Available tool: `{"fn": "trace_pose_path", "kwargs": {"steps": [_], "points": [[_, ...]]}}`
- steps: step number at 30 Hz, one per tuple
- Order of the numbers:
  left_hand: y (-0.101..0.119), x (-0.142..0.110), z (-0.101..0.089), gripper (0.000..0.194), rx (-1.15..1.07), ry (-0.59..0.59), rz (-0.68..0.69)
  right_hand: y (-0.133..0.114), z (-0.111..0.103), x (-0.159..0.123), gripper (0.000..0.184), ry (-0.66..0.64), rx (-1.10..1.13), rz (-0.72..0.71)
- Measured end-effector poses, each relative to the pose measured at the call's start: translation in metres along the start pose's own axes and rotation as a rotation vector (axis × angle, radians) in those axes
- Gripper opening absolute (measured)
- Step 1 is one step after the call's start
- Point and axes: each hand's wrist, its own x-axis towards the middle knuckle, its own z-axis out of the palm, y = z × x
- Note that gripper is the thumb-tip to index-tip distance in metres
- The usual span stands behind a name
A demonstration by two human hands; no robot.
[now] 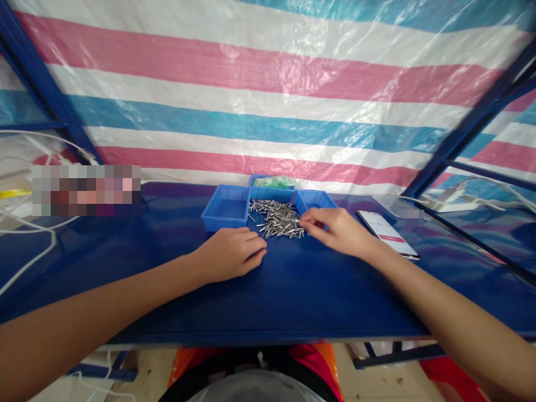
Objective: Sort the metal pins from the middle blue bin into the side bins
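Observation:
A loose heap of small, thin silvery metal pins lies on the blue table. At the right edge of this heap, my right hand pinches with thumb and fingertips; a bright bit of a metal pin shows at the tips. My left hand rests palm down on the table, just left of and in front of the heap, fingers loosely bent and nothing visible in them. Blue plastic bins stand around the heap: a left bin, a right bin partly behind my right hand, and a back bin.
Green material shows in the back bin. Right of my right hand lies a phone with its screen lit. White cables run along the left side. A striped plastic sheet and blue metal posts close off the back.

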Motion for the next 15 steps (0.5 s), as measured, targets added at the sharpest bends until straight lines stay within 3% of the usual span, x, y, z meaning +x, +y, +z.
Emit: {"fn": "trace_pose_path", "kwargs": {"steps": [3,8,11,15], "points": [[-0.001,-0.001,0.002,0.021,0.022,-0.027,-0.006,0.030,-0.017,0.002,0.024,0.230,-0.123,0.301],[-0.002,-0.001,0.004,0.022,0.035,-0.047,-0.012,0.079,-0.017,0.001,0.022,0.163,-0.299,0.528],[-0.002,-0.001,0.004,0.022,0.041,-0.059,-0.011,0.098,-0.007,0.000,0.029,0.107,-0.169,0.730],[-0.002,-0.001,0.004,0.021,0.058,-0.090,-0.017,0.106,-0.002,0.000,0.019,0.041,-0.081,0.782]]}}
